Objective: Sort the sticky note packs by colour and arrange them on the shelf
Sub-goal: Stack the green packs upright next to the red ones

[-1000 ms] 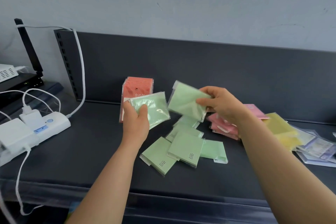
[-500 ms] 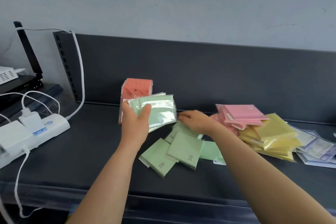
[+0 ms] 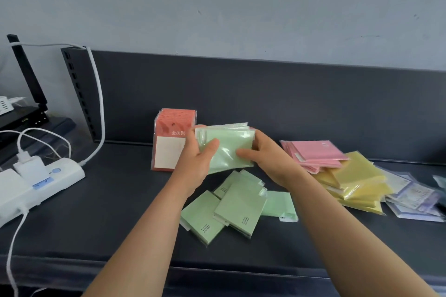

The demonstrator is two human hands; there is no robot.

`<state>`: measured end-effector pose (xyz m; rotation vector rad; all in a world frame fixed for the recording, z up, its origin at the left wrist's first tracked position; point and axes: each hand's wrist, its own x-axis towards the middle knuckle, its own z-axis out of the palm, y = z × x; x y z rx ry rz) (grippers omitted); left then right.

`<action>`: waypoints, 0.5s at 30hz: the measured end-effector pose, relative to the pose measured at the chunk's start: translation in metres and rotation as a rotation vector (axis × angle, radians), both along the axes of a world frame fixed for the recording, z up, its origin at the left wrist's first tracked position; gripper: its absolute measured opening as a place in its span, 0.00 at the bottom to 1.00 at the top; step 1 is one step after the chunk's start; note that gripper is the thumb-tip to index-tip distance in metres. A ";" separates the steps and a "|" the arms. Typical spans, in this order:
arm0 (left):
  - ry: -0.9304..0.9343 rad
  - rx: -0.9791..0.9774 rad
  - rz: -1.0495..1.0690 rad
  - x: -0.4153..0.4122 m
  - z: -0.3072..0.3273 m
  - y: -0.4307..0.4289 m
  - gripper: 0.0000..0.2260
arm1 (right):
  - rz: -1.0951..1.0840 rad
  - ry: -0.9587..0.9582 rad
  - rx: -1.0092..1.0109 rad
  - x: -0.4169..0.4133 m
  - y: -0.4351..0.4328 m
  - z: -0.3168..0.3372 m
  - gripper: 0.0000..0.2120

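Both hands grip our green stack [image 3: 225,147] above the shelf [image 3: 96,212]: left hand [image 3: 196,161] clamped on one end, right hand [image 3: 268,159] on the other. Behind the stack stand orange packs [image 3: 172,137]; below it lie loose green packs [image 3: 231,207]; right of it, pink packs [image 3: 316,154] and yellow packs [image 3: 357,183].

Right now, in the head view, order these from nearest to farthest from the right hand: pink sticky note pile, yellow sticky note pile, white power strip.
From the right hand:
1. Pink sticky note pile, just to its right.
2. Yellow sticky note pile, further right.
3. White power strip, far left.
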<state>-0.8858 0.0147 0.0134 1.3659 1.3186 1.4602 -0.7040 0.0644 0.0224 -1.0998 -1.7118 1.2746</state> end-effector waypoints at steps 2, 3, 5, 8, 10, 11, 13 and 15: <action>0.080 -0.008 -0.049 0.002 0.005 0.010 0.15 | -0.062 0.036 0.047 -0.001 0.006 0.001 0.26; 0.134 -0.022 -0.056 0.002 0.006 0.016 0.16 | -0.106 0.021 0.068 -0.002 0.008 0.001 0.27; 0.215 -0.062 -0.052 0.003 0.005 0.025 0.18 | -0.193 -0.038 0.085 -0.006 0.012 -0.003 0.28; 0.222 -0.154 -0.041 0.008 -0.003 0.034 0.21 | -0.250 -0.106 0.042 -0.014 0.014 -0.015 0.27; 0.212 -0.234 -0.040 0.008 -0.011 0.040 0.24 | -0.253 -0.146 0.011 -0.015 0.017 -0.023 0.27; 0.213 -0.272 -0.037 0.007 -0.014 0.043 0.26 | -0.253 -0.134 -0.008 -0.015 0.018 -0.026 0.28; 0.224 -0.324 -0.034 0.004 -0.020 0.047 0.27 | -0.245 -0.081 -0.046 -0.014 0.024 -0.032 0.29; 0.273 -0.355 -0.040 0.005 -0.025 0.049 0.26 | -0.236 -0.060 -0.074 -0.015 0.027 -0.037 0.31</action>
